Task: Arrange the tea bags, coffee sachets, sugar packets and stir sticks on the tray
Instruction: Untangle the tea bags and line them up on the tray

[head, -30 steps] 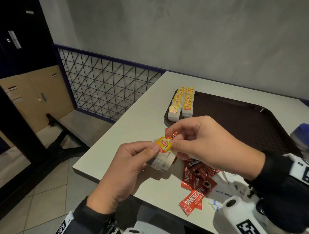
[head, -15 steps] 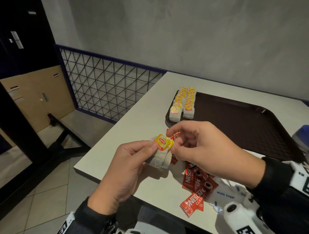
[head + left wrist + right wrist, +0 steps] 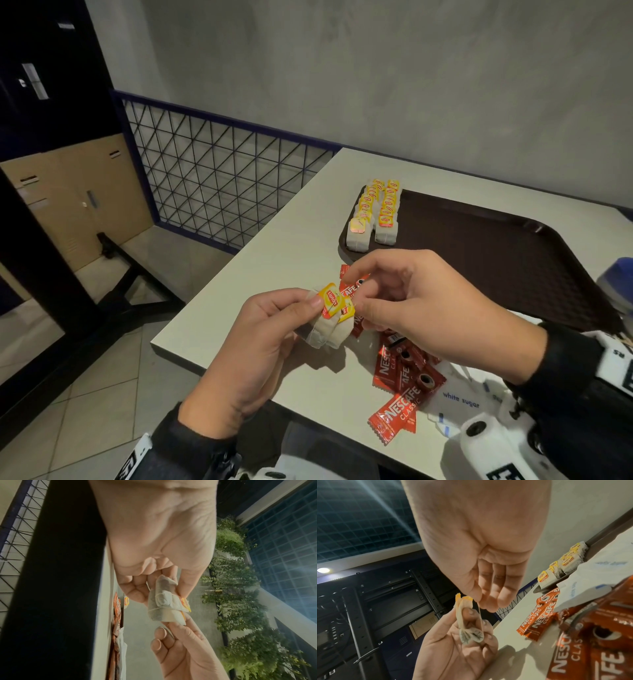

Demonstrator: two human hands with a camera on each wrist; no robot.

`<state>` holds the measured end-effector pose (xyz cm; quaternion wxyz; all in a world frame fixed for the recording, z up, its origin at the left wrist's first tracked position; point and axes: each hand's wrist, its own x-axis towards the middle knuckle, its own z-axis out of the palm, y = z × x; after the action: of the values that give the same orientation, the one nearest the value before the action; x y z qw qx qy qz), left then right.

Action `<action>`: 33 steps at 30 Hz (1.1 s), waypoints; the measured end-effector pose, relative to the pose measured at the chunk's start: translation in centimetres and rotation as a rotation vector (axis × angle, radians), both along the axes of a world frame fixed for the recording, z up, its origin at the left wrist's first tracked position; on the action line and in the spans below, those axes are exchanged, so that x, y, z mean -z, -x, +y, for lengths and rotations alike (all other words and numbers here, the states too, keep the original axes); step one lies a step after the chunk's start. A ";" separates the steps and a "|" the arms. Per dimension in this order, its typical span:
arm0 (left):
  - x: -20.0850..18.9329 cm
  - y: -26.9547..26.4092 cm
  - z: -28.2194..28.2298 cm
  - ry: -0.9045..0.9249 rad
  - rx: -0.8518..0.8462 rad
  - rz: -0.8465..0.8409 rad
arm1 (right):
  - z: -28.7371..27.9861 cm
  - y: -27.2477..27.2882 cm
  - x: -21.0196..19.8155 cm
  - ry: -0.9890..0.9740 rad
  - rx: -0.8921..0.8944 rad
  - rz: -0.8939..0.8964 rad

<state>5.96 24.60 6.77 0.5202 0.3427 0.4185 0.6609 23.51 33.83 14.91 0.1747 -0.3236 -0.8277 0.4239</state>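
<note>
A: State the position of the held tea bags (image 3: 330, 320) relative to the hands.

B: They sit between the two hands, raised above the near left edge of the worktop (image 3: 274, 260). The left hand (image 3: 253, 353) grips the pair from the left, thumb on a yellow tag, fingers curled behind the paper pouches. The right hand (image 3: 421, 308) is just to the right of them, thumb and forefinger pinching at the tag edge of the nearer bag; the remaining fingers are curled.

A: And from the wrist views?

B: The left wrist view shows the tea bags (image 3: 164, 601) clamped between thumb and fingers, string wound round one pouch. The right wrist view shows the fingertips (image 3: 486, 604) closed on the top of a bag.

A: Location of the other items?

B: Two rows of tea bags (image 3: 375, 212) stand at the left end of the brown tray (image 3: 496, 267). Coffee sachets (image 3: 404, 377) lie loose on the worktop under the right hand, with sugar packets (image 3: 459, 397) beside them, nearer the person.
</note>
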 end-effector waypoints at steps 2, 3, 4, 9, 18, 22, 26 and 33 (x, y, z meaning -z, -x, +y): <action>0.1 0.0 0.0 0.003 0.006 0.004 | 0.0 0.1 0.0 0.022 -0.001 -0.016; 0.1 0.0 0.0 0.004 0.006 0.007 | 0.0 0.2 0.0 0.027 0.009 -0.026; 0.1 0.0 0.0 0.003 0.003 0.007 | 0.1 0.2 0.0 0.032 0.035 -0.032; 0.3 0.0 0.2 -0.007 -0.011 0.000 | 0.2 0.1 -0.7 0.248 0.230 0.011; 0.7 0.1 0.3 -0.039 -0.044 0.045 | -0.2 0.1 -1.6 0.312 0.080 -0.085; 0.8 0.1 0.3 -0.036 -0.048 0.004 | -0.1 0.2 -1.6 0.366 0.116 -0.042; 0.8 0.3 0.2 -0.025 -0.084 -0.058 | -0.1 0.2 -0.9 0.433 0.156 0.029; 0.6 0.2 0.2 -0.051 -0.116 -0.079 | -0.8 0.5 1.2 0.587 0.058 -0.008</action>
<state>5.80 24.82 6.21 0.4880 0.3048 0.3997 0.7136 23.06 32.99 13.76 0.0826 -0.3857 -0.6608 0.6386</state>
